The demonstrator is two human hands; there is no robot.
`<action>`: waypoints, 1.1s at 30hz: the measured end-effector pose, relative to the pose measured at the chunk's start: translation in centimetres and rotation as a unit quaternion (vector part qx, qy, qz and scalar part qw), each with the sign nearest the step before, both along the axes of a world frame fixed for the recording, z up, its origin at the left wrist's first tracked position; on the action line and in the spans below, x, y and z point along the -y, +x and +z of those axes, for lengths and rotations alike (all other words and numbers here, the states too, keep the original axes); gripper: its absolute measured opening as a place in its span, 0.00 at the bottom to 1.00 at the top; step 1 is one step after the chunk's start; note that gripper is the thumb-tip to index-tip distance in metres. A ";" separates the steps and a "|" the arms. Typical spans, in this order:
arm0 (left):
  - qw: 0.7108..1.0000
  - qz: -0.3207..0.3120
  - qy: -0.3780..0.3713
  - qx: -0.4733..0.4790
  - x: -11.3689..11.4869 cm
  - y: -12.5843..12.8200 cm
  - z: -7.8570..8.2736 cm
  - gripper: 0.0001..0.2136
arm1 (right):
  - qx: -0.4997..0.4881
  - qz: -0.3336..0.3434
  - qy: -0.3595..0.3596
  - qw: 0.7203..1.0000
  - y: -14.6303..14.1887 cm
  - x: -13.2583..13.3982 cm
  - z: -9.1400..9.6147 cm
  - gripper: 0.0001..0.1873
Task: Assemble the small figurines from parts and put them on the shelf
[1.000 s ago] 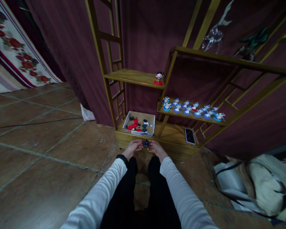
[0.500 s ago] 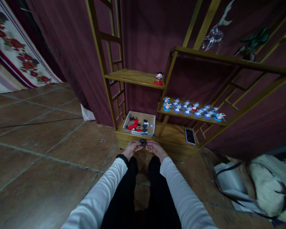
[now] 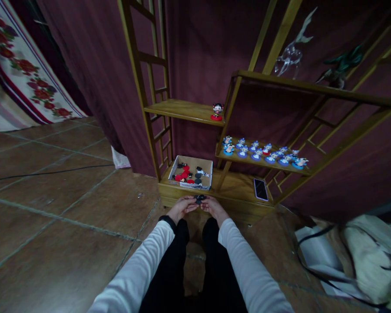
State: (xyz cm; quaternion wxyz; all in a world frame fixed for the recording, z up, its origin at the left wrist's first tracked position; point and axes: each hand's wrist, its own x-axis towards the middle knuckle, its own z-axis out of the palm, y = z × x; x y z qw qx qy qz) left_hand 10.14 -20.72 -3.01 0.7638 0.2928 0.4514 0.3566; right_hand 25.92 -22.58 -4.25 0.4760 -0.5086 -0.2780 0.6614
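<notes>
Right at the lower centre of the frame, one small dark toy (image 3: 200, 198) sits between two hands. The left hand (image 3: 183, 206) pinches it narrowly from its left side, and the right hand (image 3: 212, 204) has its fingertips closed on the other side; the toy's finer detail is too small to read. One black band (image 3: 167, 221) circles the left wrist, and two white sleeves (image 3: 250, 263) run down to the bottom edge.

Just above the hands, one shallow cardboard box (image 3: 202, 162) rests on the wooden ledge (image 3: 237, 184). It holds a jumble of red, black and white pieces, red mostly towards the left, overlapping too much to count. Right of the box, on the same ledge, lies one phone (image 3: 261, 190).

At the centre right, twelve figurines (image 3: 256, 154) stand in two rows of six, mostly blue and white, with one red base in the back row. Upper centre, one red-based doll (image 3: 217, 111) stands at the right end of a shelf (image 3: 176, 108). Towards the upper right are one clear glass animal (image 3: 290, 57) and one dark green ornament (image 3: 343, 67). One pale bag (image 3: 368, 256) lies at the lower right; one cable (image 3: 52, 172) crosses the floor at left.
</notes>
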 end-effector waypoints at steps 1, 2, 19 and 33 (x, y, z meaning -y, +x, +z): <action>1.000 -0.004 0.003 -0.009 0.0 0.0 0.0 0.10 | 0.002 -0.002 -0.005 1.000 0.0 0.0 0.1 0.07; 1.000 -0.006 0.005 -0.019 -0.1 0.0 0.0 0.10 | 0.003 -0.002 -0.009 1.000 0.0 0.0 0.1 0.07; 0.998 0.032 -0.031 0.043 -0.4 0.5 -0.8 0.04 | -0.022 0.013 0.015 1.000 0.1 0.2 0.0 0.09; 1.000 0.001 0.005 0.009 0.2 0.5 0.0 0.07 | -0.013 -0.019 0.003 1.000 0.2 0.1 -0.1 0.06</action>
